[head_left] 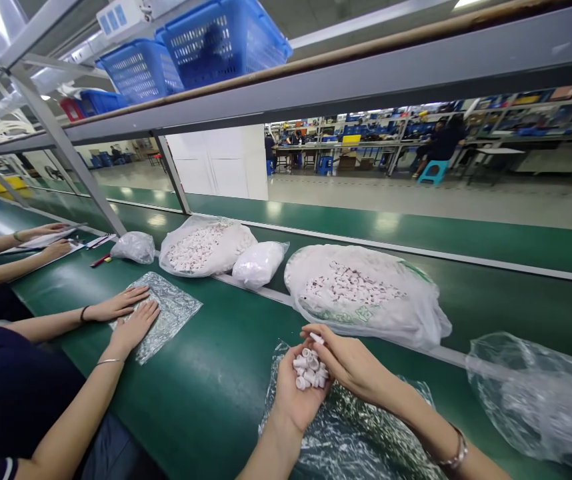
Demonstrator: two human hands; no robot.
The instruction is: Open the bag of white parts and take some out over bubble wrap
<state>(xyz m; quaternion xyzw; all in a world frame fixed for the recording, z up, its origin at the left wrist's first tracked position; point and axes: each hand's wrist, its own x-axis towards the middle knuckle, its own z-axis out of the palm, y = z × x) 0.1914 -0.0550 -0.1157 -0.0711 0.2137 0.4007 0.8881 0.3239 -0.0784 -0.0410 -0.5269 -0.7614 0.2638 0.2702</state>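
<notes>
Far left on the green matte desk [206, 400]: a co-worker's two hands [126, 317] pressed flat, palms down, on a crinkled clear plastic bag [176, 310]; beyond, another person's forearms beside papers and a red pen [100, 261]. Further along the belt's pale seam: a small knotted bag [133, 247], a wide open sack [206, 248] heaped with small white cylindrical parts, then a smooth, plump white pouch [259, 264]. Centre: a broad, wrinkled translucent sack [366, 293] spread open, full of the same short tubular pieces. Low centre: left hand [299, 393] cupped palm-up, fingers [286, 363] curled loosely around a handful of small white plastic cylinders [310, 370], hollow-ended and stubby, held above a shiny crumpled film sheet [346, 433]. Right hand [353, 363] just beside and touching the pile, thumb and forefinger pinching one single white cylinder [317, 339]; thin metal bracelet [456, 453] at the wrist. Far right: an empty-looking, puffed clear bag [536, 400], glossy and creased. Overhead, blue latticed plastic baskets [221, 40] on a grey shelf rail.
</notes>
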